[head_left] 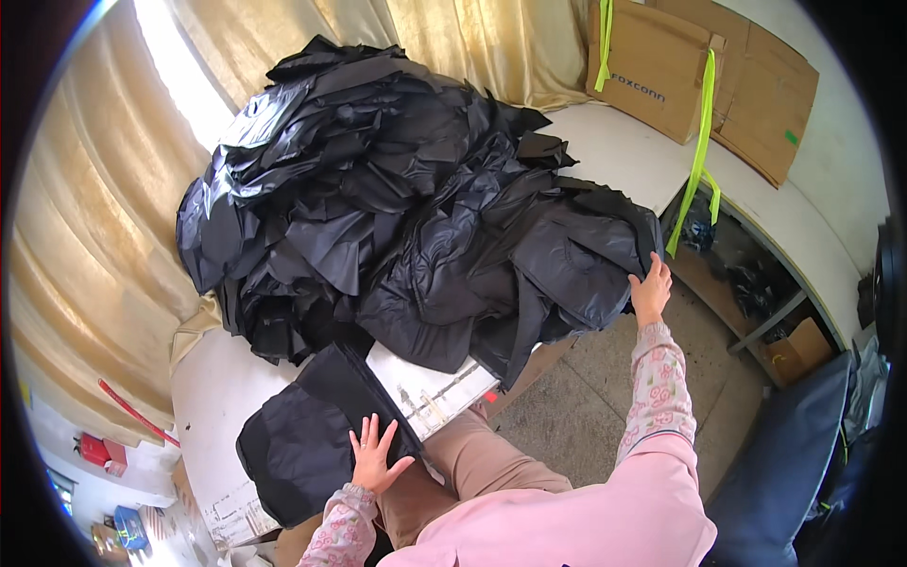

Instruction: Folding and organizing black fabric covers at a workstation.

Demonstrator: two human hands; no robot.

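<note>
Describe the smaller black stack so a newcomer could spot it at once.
Find the white table bearing a large black heap. At the table's near edge, the left hand rests on a smaller black stack. Unlike the crumpled heap beyond, this stack lies flat, layered edges showing along its right side.

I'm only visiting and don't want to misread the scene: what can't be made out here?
All in the head view:
Lower pieces of the black pile: hidden by those on top.
Palm of the left hand: hidden by its back.
Number of layers in the stack: too tightly pressed to count.
Whether the right hand pinches cloth: the cloth's underside is hidden.
Dark plastic: shadow hides any contents.
Blue-grey panel: cut off by the lower edge.
</note>
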